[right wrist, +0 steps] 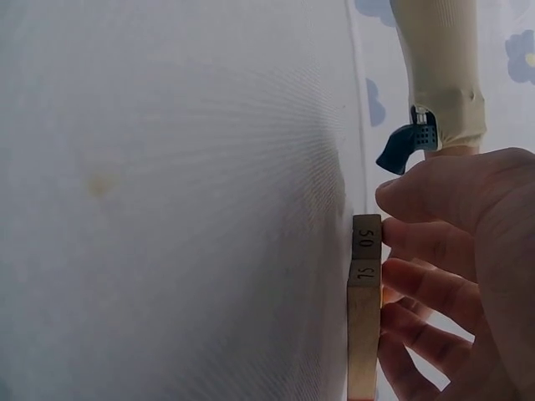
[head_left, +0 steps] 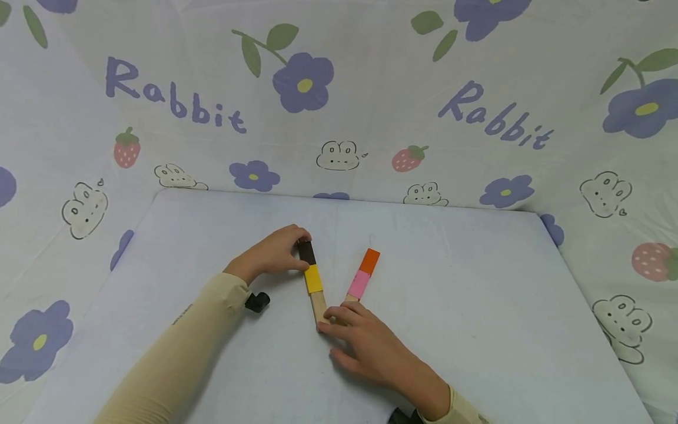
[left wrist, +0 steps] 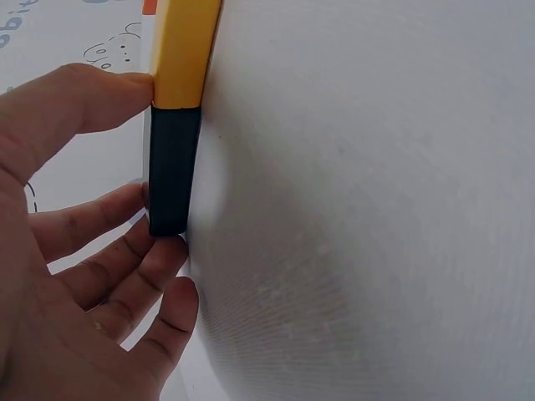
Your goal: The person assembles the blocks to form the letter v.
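Note:
Slim rectangular blocks lie on the white table in a V. Its left arm runs from a black block (head_left: 307,253) through a yellow block (head_left: 313,278) to a plain wooden block (head_left: 318,306). An orange block (head_left: 370,262) and a pink block (head_left: 359,285) form the right arm, with more wood partly hidden below. My left hand (head_left: 275,252) holds the black block, thumb by its joint with the yellow one and fingers round its far end. At the V's point, my right hand (head_left: 371,344) touches the wood with extended fingers. Side-on, a wooden piece (right wrist: 366,238) shows printed digits.
A white tabletop (head_left: 477,306) surrounds the blocks. Behind it and at both sides hangs a cloth (head_left: 371,88) printed with flowers, rabbits and strawberries. Small black devices sit at both wrists, such as the left wrist's device (head_left: 258,302).

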A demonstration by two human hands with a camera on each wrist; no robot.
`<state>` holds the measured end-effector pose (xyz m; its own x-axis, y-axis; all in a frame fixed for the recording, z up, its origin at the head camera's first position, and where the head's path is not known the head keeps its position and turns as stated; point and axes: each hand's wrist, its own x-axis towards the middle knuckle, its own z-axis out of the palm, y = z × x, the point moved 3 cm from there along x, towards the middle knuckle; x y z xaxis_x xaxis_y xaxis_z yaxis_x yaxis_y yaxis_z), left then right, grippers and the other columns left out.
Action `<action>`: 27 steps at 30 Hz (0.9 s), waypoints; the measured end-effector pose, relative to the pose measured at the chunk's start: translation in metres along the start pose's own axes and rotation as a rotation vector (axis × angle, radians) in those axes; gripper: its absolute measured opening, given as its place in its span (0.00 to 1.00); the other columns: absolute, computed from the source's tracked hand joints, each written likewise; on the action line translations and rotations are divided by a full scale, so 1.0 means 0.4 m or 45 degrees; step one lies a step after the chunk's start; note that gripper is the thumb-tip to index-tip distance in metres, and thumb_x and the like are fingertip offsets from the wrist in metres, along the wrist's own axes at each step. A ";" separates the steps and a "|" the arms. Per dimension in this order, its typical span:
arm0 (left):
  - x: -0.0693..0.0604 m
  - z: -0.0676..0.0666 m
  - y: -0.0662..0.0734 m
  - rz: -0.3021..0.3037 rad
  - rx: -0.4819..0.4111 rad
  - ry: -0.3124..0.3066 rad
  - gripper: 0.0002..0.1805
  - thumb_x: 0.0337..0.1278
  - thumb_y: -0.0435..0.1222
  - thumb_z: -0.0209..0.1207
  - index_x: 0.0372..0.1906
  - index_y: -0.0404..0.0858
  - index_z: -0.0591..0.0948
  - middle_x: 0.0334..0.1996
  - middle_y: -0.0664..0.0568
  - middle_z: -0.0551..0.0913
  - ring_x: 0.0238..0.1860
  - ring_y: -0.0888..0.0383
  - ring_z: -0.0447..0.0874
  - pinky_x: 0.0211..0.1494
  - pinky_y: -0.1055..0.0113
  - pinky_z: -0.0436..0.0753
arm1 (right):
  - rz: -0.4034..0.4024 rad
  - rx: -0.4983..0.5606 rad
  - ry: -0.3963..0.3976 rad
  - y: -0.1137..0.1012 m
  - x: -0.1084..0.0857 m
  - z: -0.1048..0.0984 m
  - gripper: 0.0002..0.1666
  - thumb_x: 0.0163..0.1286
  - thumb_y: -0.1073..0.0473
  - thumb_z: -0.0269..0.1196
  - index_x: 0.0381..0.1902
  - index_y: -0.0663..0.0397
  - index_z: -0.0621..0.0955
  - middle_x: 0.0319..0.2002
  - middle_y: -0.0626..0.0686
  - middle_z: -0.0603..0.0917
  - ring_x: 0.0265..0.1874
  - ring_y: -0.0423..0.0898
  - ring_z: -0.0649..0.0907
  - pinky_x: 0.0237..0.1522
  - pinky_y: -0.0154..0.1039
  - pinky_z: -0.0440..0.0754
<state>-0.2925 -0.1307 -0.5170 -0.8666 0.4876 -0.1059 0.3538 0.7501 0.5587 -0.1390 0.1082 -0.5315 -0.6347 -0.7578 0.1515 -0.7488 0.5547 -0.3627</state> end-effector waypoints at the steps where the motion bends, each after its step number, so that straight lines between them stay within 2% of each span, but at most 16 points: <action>1: 0.000 -0.001 0.001 -0.001 0.000 -0.001 0.34 0.62 0.41 0.75 0.68 0.31 0.79 0.60 0.42 0.81 0.62 0.47 0.79 0.72 0.51 0.76 | 0.000 0.001 0.000 0.000 0.000 -0.001 0.25 0.74 0.53 0.72 0.67 0.43 0.87 0.64 0.46 0.81 0.62 0.46 0.74 0.65 0.44 0.78; 19: 0.004 0.001 -0.009 -0.027 0.003 -0.005 0.39 0.60 0.41 0.75 0.74 0.35 0.75 0.61 0.42 0.80 0.62 0.47 0.78 0.73 0.51 0.75 | -0.009 0.053 -0.014 0.005 0.009 -0.009 0.24 0.74 0.53 0.72 0.66 0.45 0.87 0.63 0.44 0.82 0.62 0.45 0.75 0.66 0.44 0.78; 27: 0.004 0.003 -0.007 -0.013 -0.017 -0.017 0.40 0.60 0.41 0.73 0.76 0.35 0.73 0.63 0.40 0.79 0.62 0.46 0.77 0.73 0.50 0.75 | 0.013 0.110 -0.014 0.009 0.008 -0.017 0.23 0.74 0.54 0.72 0.65 0.47 0.87 0.64 0.47 0.82 0.62 0.45 0.77 0.64 0.44 0.80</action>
<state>-0.2943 -0.1314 -0.5197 -0.8655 0.4859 -0.1221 0.3401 0.7489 0.5688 -0.1452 0.1101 -0.5261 -0.6396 -0.7563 0.1375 -0.7229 0.5308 -0.4424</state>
